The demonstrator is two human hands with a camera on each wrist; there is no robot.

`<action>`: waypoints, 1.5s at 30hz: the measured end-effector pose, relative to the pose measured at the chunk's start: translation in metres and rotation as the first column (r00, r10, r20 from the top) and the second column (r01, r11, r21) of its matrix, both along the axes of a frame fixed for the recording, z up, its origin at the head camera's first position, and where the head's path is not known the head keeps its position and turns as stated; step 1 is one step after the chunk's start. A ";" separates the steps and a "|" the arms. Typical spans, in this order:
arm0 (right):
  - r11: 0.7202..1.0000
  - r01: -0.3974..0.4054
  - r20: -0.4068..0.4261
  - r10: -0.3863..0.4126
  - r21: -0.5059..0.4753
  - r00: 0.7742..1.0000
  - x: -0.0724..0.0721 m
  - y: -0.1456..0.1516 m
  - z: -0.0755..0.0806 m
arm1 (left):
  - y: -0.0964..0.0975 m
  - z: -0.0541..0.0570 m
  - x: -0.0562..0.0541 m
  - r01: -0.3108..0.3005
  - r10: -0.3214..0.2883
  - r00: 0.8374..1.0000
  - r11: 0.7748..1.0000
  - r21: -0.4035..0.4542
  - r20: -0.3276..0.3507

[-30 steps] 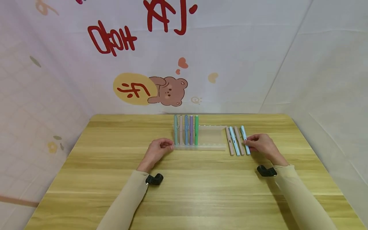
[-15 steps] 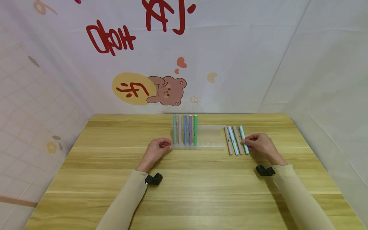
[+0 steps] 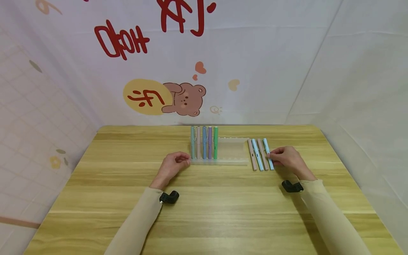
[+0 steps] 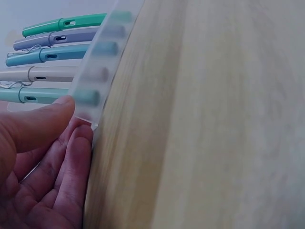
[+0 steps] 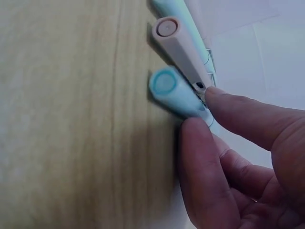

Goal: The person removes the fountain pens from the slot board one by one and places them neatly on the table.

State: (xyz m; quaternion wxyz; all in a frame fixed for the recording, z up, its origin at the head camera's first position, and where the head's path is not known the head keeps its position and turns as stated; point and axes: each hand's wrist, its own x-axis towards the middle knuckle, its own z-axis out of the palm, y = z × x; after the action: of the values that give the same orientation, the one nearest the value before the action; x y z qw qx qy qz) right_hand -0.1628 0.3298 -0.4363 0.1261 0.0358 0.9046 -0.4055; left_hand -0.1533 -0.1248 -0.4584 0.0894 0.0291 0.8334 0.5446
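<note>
Left hand pinches rack at its left end; right hand pinches rightmost blue pen, toward table's far edge.

Inside the clear rack, pens show teal, pale pinkish-grey, blue, purple and green. Right of the rack, other pens alternate dusty brown and light blue. Behind it, white cloth bears red lettering and a brown bear (beside a yellow disc).
</note>
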 end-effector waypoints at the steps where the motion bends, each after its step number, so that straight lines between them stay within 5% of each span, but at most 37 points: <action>1: 1.000 -0.002 0.000 0.002 -0.003 1.000 0.000 0.000 0.000 | 0.000 0.000 0.000 0.000 0.000 1.000 1.000 0.000 0.002; 24: 0.995 0.047 0.002 -0.048 -0.093 0.999 0.008 0.005 0.012 | -0.001 0.003 -0.003 0.006 -0.006 1.000 1.000 -0.009 -0.007; 38: 0.966 0.029 -0.249 -0.096 -0.257 0.964 0.022 -0.022 0.033 | 0.000 0.006 -0.003 0.020 -0.021 0.999 0.999 -0.035 -0.028; 45: 0.947 -0.020 -0.289 -0.078 -0.321 0.954 0.031 -0.054 0.037 | -0.001 0.004 0.001 0.021 -0.021 1.000 1.000 -0.007 0.002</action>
State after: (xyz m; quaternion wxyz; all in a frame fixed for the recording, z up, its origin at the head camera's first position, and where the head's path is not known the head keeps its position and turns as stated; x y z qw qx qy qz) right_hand -0.1319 0.2760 -0.3991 -0.0136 -0.0333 0.8346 -0.5496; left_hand -0.1525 -0.1254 -0.4543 0.0963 0.0371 0.8350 0.5405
